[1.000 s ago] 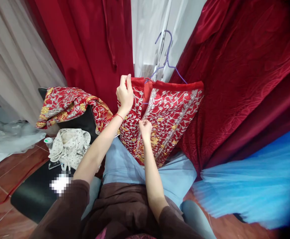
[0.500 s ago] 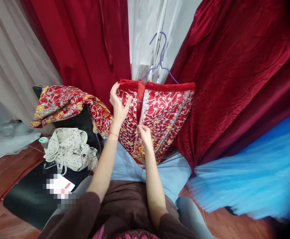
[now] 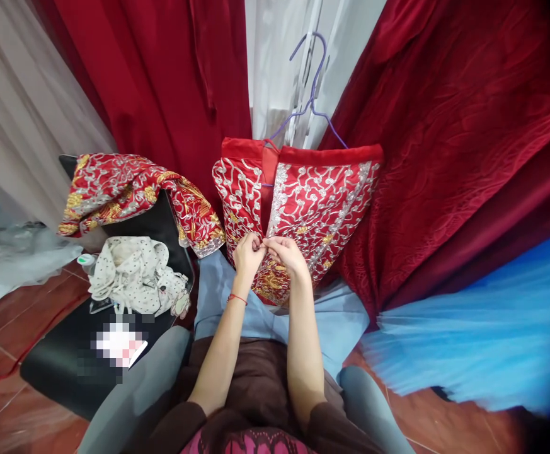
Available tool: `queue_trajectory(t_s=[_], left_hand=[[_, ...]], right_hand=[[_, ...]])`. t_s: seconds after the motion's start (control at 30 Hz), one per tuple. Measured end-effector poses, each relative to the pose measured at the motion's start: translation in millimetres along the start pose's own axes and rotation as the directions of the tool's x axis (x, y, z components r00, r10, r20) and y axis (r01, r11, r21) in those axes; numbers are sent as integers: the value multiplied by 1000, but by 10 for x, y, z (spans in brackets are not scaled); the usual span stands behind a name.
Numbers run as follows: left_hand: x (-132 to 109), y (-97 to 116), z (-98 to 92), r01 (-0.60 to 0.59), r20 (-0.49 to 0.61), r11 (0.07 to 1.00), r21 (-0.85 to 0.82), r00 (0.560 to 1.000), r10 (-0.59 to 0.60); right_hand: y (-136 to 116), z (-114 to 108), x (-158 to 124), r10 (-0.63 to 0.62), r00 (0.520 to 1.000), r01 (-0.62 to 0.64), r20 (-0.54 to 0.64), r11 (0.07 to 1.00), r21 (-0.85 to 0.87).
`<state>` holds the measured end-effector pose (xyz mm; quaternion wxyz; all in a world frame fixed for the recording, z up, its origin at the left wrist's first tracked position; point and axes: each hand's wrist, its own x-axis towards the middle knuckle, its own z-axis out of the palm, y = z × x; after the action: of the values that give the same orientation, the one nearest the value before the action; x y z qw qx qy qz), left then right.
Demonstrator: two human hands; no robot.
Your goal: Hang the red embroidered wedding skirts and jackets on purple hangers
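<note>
Both sets of my fingers are pinching together at the slit of the skirt (image 3: 312,202), my left hand (image 3: 247,252) and right hand (image 3: 285,253) touching, closed on its embroidered edge. It is hanging from a hanger (image 3: 313,94) before red curtains (image 3: 445,126), its hem resting on my lap. Another embroidered piece (image 3: 128,189) is lying over the chair (image 3: 62,366) at my left.

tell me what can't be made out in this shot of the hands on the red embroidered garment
Head view:
- Left hand and right hand: their fingertips meet at the red embroidered garment; what they pinch is too small to tell.
- Purple hanger: its shoulders are hidden inside the garment.
- Black chair: a blurred patch covers an item on the seat.
</note>
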<state>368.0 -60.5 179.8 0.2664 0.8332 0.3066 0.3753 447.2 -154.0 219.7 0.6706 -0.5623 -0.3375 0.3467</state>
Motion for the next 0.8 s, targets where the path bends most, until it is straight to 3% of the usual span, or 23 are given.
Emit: queue_trajectory(t_s=[0.17, 0.43, 0.8], left_hand=[[-25, -72, -43, -22, 102, 999, -31, 995, 25], [-5, -2, 52, -75, 47, 985, -155, 995, 83], [54, -12, 88, -13, 2, 994, -108, 1000, 13]], right_hand=[[-71, 52, -71, -36, 999, 35, -8, 998, -52], [-100, 111, 22, -77, 991, 87, -109, 992, 90], [-551, 326, 438, -215, 945, 212, -245, 977, -40]])
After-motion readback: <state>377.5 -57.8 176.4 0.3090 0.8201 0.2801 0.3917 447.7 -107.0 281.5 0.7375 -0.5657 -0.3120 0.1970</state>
